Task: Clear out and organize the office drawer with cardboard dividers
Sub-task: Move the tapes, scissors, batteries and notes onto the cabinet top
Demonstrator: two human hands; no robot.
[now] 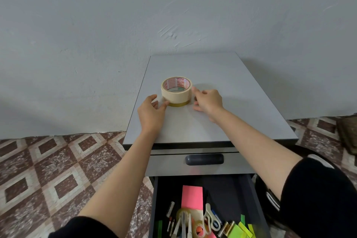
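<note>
The cream tape roll [176, 91] sits flat on the cabinet top [222, 87], towards its left side, stacked on what looks like a thinner yellowish roll [178, 104] showing only as a band at the bottom. I judge both light and stiff: a cardboard core that won't crush, smooth sides that could slide over one another if pushed from one side only. The safest hold is across the outer wall, thumb opposite fingers and low enough to catch both rolls, or a finger hooked through the core.

The left hand [151, 111] rests at the lower left of the stack, thumb tip touching the yellowish band, fingers loosely curled and not wrapped round it. The right hand [207, 102] flanks the other side, one fingertip against the cream wall, the rest loosely bent; neither hand really grips.

Below, the open drawer [253, 199] holds pink sticky notes [192, 197], scissors [209, 216] and green notes [238, 231], so most of the clearing remains.
</note>
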